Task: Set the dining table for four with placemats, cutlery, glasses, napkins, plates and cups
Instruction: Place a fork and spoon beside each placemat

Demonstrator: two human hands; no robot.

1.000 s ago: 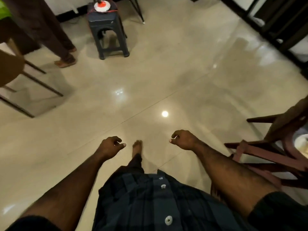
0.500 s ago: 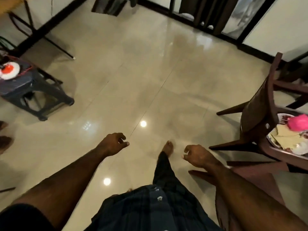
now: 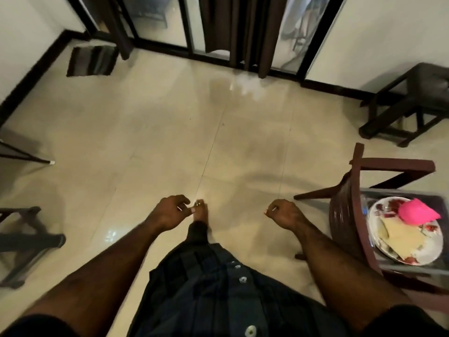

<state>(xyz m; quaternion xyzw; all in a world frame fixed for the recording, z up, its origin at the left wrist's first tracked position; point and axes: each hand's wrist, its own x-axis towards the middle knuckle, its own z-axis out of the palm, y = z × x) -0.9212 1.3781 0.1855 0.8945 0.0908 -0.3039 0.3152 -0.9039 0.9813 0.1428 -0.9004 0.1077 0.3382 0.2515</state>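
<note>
The fingers [image 3: 181, 203] of the left hand [image 3: 170, 212] are loosely curled and nothing is held in them; the thumb is stretched a little toward the middle. The fingers of the right hand [image 3: 283, 214] are curled in the same loose way, and no object is seen between them. Both hands are carried in front of the body, well apart from each other, above the tiled floor [image 3: 145, 142]. A bare foot [image 3: 200, 214] is seen between them, just beside the left hand.

From the hands outward, the task's things are found only at the right edge. A plate [image 3: 381, 210] with a red pattern is set on the glass table [image 3: 413, 268], and something pale and flat, perhaps a folded napkin [image 3: 398, 237], is laid on it, with a pink thing [image 3: 413, 211] on its upper part. What the pink thing is cannot be told. A brown chair [image 3: 349, 215] is placed between the right arm and the plate, its back toward the person. A dark stool [image 3: 413, 98] is seen farther away, near the wall.

It is judged that the person is walking around the table and nothing is being placed now. The risk lies in the chair: its legs are spread over the floor close to the path of the feet, and they could be struck if the step is made without looking. The shiny floor may also be slippery for bare feet. If the plate is reached over the chair back, the loose things on it could be pushed off.
</note>
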